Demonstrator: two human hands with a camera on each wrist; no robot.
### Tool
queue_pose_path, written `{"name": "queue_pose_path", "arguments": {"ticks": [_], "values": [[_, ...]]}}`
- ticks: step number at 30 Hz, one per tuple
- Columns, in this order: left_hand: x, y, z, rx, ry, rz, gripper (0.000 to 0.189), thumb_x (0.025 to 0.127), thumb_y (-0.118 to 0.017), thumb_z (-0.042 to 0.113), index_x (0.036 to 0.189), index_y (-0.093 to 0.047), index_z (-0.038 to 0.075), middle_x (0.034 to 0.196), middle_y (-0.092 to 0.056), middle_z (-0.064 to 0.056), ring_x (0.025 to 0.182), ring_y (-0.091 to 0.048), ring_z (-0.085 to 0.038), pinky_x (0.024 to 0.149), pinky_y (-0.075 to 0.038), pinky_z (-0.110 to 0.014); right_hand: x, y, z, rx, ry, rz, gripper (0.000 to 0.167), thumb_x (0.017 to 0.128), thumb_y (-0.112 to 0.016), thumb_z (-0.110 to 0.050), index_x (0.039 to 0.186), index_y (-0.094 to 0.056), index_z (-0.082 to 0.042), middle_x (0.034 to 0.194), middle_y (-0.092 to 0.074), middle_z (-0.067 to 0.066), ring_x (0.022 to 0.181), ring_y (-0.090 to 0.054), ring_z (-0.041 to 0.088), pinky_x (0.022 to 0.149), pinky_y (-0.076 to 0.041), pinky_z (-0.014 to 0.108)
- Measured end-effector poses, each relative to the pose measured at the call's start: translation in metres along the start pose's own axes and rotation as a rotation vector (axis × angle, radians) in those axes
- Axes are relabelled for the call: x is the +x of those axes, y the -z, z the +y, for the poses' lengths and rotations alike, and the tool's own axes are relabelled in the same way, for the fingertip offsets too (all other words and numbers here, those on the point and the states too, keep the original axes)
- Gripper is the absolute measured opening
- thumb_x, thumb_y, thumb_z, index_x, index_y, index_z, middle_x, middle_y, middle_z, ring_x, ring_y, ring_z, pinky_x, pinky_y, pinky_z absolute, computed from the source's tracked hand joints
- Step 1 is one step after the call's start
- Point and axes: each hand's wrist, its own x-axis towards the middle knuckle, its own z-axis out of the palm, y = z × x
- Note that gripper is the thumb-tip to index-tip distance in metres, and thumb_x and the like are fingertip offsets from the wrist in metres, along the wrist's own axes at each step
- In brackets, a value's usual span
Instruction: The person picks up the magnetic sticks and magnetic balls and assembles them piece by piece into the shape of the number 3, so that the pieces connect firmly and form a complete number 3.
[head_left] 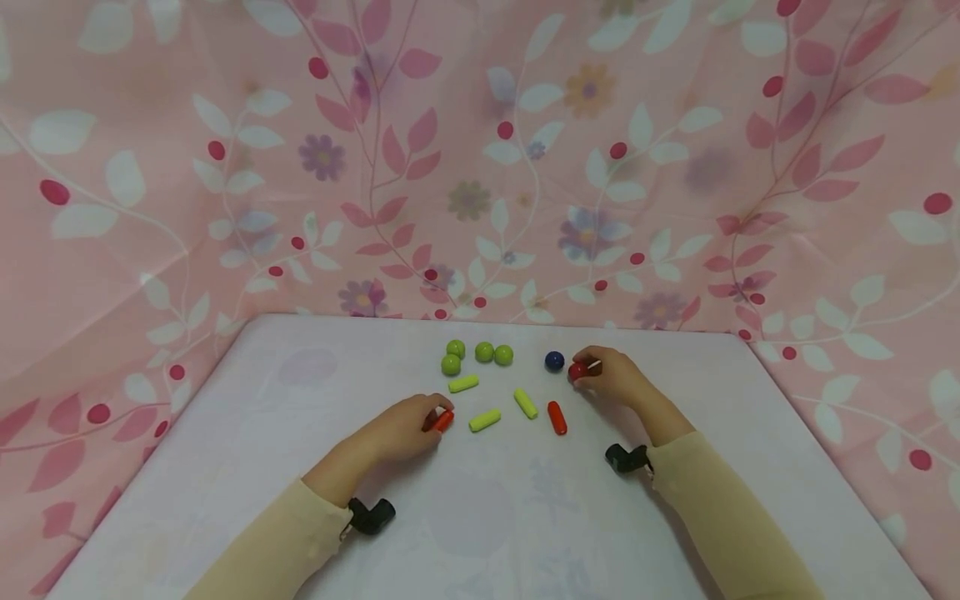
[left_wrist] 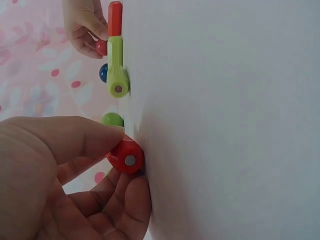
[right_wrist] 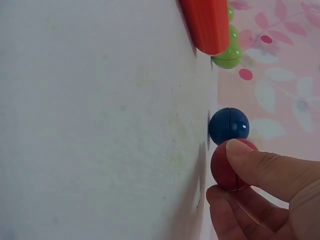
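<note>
My left hand [head_left: 405, 429] pinches a red rod [left_wrist: 127, 156] between thumb and fingers, low at the tabletop; its end shows a round grey disc in the left wrist view. With thumb and fingertips, my right hand [head_left: 611, 379] holds a red ball [right_wrist: 231, 165] at the back right of the group. Just left of that ball sits a dark blue ball [head_left: 554, 361]. A second red rod [head_left: 557, 417] lies below them, between the two hands. Three yellow-green rods, one of them this rod [head_left: 485, 420], lie spread in the middle.
Several green balls [head_left: 484, 352] stand toward the back of the white table [head_left: 465, 517]. Behind the table's far edge hangs a pink floral cloth [head_left: 480, 167]. A small black device [head_left: 372, 517] is worn at the left wrist, another [head_left: 626, 458] at the right.
</note>
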Motion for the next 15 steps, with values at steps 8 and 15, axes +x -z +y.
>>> {"name": "queue_pose_path", "arguments": {"ticks": [8, 15], "values": [[-0.009, -0.004, 0.004, 0.009, -0.021, -0.010, 0.041, 0.093, -0.067, 0.011, 0.133, -0.061, 0.019, 0.101, -0.061, 0.001, 0.091, -0.055, -0.016, 0.089, -0.049, -0.042, -0.012, 0.002, -0.001, 0.031, 0.034, -0.013, 0.038, 0.088, -0.078, -0.016, 0.123, -0.065, -0.010, 0.117, -0.064, 0.011, 0.105, -0.061, 0.028, 0.090, -0.053, 0.043], [-0.017, -0.005, 0.006, -0.018, -0.034, -0.029, 0.042, 0.095, -0.066, 0.012, 0.137, -0.060, 0.020, 0.107, -0.061, 0.000, 0.096, -0.055, -0.017, 0.092, -0.048, -0.044, -0.029, 0.004, -0.007, 0.066, 0.054, -0.029, 0.037, 0.088, -0.078, -0.014, 0.123, -0.065, -0.010, 0.114, -0.065, 0.009, 0.106, -0.061, 0.029, 0.090, -0.054, 0.043]]}}
